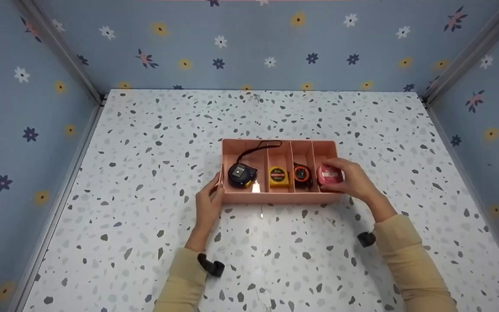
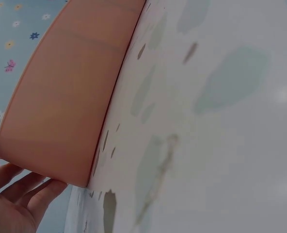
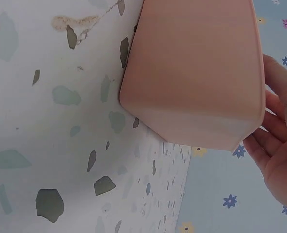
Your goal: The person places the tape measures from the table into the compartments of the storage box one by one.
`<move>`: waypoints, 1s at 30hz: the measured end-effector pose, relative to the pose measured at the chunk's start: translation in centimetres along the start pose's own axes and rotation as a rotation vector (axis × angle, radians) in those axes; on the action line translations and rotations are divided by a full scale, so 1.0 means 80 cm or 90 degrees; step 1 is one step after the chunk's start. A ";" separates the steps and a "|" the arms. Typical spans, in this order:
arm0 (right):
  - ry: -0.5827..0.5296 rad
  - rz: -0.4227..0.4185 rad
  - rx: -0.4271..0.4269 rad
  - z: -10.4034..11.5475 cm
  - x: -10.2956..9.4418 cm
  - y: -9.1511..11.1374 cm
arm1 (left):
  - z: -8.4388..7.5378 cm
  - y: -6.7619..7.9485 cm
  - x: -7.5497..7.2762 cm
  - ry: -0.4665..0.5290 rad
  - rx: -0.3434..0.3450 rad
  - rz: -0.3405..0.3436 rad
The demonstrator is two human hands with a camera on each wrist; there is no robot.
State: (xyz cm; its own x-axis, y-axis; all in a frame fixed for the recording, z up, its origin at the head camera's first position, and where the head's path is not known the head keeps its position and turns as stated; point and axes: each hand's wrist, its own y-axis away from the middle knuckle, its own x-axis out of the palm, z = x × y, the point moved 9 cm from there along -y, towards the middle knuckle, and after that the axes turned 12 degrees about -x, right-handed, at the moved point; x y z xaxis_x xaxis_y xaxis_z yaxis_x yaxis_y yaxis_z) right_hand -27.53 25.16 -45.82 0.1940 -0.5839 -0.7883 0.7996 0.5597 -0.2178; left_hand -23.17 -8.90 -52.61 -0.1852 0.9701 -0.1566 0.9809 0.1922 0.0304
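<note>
A pink divided box [image 1: 249, 198] stands on the speckled tabletop. My left hand [image 1: 209, 203] holds its left end, fingers against the end wall; the left wrist view shows this hand [image 2: 17, 199] at the box's corner. In the rightmost compartment, my right hand [image 1: 353, 177] pinches a pink tape measure [image 1: 329, 174] between thumb and fingers. The right wrist view shows the right hand [image 3: 281, 145] beyond the box wall [image 3: 197, 68], which hides the tape measure. Other compartments hold a black tape measure [image 1: 237, 175] with a strap, a yellow one [image 1: 278, 177] and an orange-and-black one [image 1: 302, 173].
Flowered blue panels [image 1: 258, 43] enclose the tabletop [image 1: 167, 130] at the back and both sides. Thin dividers [image 1: 291, 167] separate the box's compartments. A black wrist device [image 1: 211, 265] sits by the left cuff, another [image 1: 366, 238] by the right cuff.
</note>
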 end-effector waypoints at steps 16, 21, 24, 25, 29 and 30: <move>0.015 0.034 -0.032 -0.002 0.002 -0.010 | -0.043 0.017 -0.006 0.001 0.025 0.005; 0.023 0.046 -0.021 -0.003 0.003 -0.012 | -0.047 0.018 -0.006 -0.012 0.015 0.001; 0.027 0.049 -0.015 -0.003 0.004 -0.013 | -0.047 0.018 -0.006 -0.011 0.016 0.002; 0.031 0.053 -0.015 -0.003 0.005 -0.014 | -0.048 0.018 -0.006 -0.011 0.016 0.002; 0.053 0.065 -0.021 -0.003 0.010 -0.015 | -0.047 0.018 -0.005 -0.002 0.016 0.007; 0.056 0.068 -0.021 -0.003 0.011 -0.015 | -0.047 0.018 -0.005 0.000 0.013 0.008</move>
State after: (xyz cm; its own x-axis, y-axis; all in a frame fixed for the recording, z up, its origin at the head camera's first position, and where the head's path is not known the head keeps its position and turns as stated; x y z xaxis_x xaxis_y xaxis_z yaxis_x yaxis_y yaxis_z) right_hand -28.46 24.12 -46.43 0.2247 -0.4672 -0.8551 0.7576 0.6356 -0.1482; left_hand -21.88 -8.45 -48.80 -0.1729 0.9725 -0.1561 0.9842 0.1769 0.0119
